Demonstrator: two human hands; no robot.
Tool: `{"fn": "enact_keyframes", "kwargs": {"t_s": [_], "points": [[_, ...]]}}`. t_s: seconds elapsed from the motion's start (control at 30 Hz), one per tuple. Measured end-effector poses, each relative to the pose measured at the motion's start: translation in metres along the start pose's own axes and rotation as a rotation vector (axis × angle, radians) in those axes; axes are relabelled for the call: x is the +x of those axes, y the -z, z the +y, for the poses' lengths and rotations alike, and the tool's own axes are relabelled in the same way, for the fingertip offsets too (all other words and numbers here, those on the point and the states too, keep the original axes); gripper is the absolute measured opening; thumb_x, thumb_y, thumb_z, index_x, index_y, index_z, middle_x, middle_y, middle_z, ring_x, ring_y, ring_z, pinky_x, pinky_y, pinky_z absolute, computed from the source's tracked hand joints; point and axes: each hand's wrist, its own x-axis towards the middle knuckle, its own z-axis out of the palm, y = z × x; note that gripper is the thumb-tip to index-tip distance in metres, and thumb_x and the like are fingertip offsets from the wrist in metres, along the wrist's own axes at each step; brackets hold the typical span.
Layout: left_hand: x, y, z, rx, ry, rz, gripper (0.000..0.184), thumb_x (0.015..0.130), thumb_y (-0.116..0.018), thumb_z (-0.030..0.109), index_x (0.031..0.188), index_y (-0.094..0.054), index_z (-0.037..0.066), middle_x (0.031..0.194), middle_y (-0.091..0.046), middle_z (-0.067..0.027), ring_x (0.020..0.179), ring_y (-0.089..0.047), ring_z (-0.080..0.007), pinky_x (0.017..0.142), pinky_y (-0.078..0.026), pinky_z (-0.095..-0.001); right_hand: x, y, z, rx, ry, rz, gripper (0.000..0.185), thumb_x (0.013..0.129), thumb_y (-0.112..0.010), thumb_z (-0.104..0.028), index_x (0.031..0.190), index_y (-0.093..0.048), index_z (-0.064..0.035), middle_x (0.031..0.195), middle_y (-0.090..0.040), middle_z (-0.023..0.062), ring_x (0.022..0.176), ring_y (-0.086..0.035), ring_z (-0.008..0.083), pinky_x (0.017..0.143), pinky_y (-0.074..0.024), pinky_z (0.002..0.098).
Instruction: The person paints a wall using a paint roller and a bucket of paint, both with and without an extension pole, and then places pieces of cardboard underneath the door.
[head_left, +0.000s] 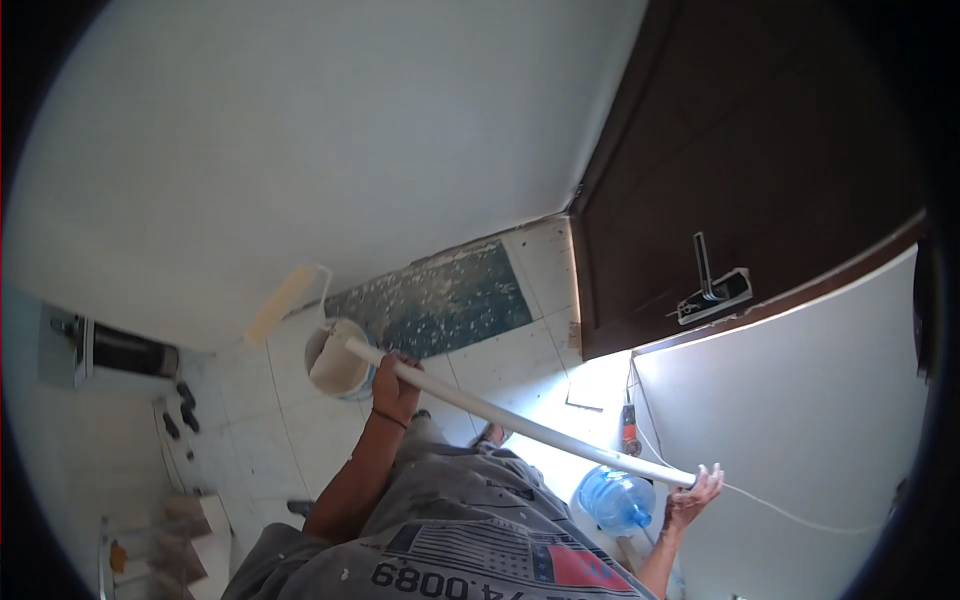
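Note:
My left hand [396,384] is closed around a long white pole [515,423], not far from its roller end. At the far end of the pole, my right hand [694,496] grips it, with the fingertips showing above. A paint roller [280,304] with a cream-coloured sleeve and a wire frame is fixed to the pole, close to the pale wall [330,130]. Just below the roller frame, a paint bucket [338,366] stands on the tiled floor, left of my left hand. A blue water jug [616,498] lies near my right hand, below the pole.
A paint-spattered dark mat [440,300] lies along the wall's foot. On the right is a brown door [740,150] with a lever handle [706,275]. A cable [790,515] runs at the lower right. Dark shoes [187,405] and a ladder-like frame [110,555] are at left.

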Motion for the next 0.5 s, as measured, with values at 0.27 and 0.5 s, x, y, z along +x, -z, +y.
{"fn": "enact_keyframes", "kwargs": {"t_s": [0.27, 0.5], "points": [[-0.032, 0.004, 0.005, 0.145, -0.039, -0.059, 0.027, 0.099, -0.065, 0.005, 0.119, -0.048, 0.002, 0.113, -0.062, -0.0159, 0.12, -0.064, -0.0325, 0.105, -0.055, -0.0499, 0.128, 0.089, -0.025, -0.153, 0.244, 0.414, 0.037, 0.083, -0.084, -0.015, 0.115, -0.071, -0.0018, 0.126, -0.069, 0.0122, 0.128, -0.058, 0.0348, 0.109, -0.0465, 0.0515], [0.013, 0.02, 0.057, 0.154, 0.028, 0.121, 0.05, 0.091, -0.081, 0.017, 0.125, -0.046, 0.004, 0.112, -0.061, -0.0117, 0.106, -0.067, -0.0258, 0.095, -0.059, -0.0453, 0.189, 0.16, -0.119, -0.304, 0.423, 0.612, 0.031, 0.087, -0.082, -0.013, 0.114, -0.07, -0.0013, 0.12, -0.071, 0.0138, 0.122, -0.063, 0.0337, 0.103, -0.0522, 0.048]]}}
